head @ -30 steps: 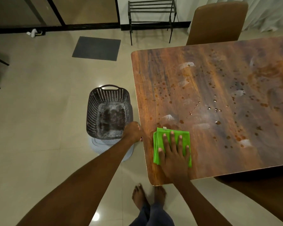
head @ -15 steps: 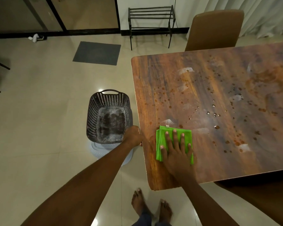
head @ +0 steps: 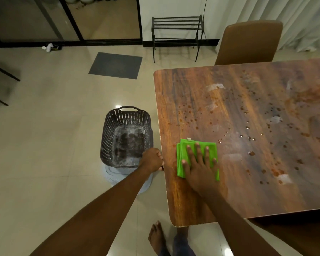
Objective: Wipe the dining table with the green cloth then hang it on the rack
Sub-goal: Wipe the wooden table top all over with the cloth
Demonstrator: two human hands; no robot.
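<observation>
Because the green cloth (head: 181, 157) is a thin, soft, folded square, it should be light and limp. It will probably slide easily on the wet wood and bunch up unless it is pressed flat from above. For hanging, a pinch at one corner or along a folded edge would let it drape over a bar.

It lies on the table (head: 248, 191) near the left edge, toward the near corner. The right hand (head: 199, 167) presses on it with straight fingers spread apart. The left hand (head: 151, 160) sits at the table's left edge with fingers curled, seemingly gripping it.

Droplets (head: 248, 138) and brown spots lie just beyond the cloth, to the far right. A dark basket (head: 126, 115) stands on the floor just left of the table. The rack (head: 176, 27) stands against the far wall.

Compared with a second ago, the cloth and right hand have slid a little away from the near edge toward the droplets. The left hand has kept its place.
</observation>
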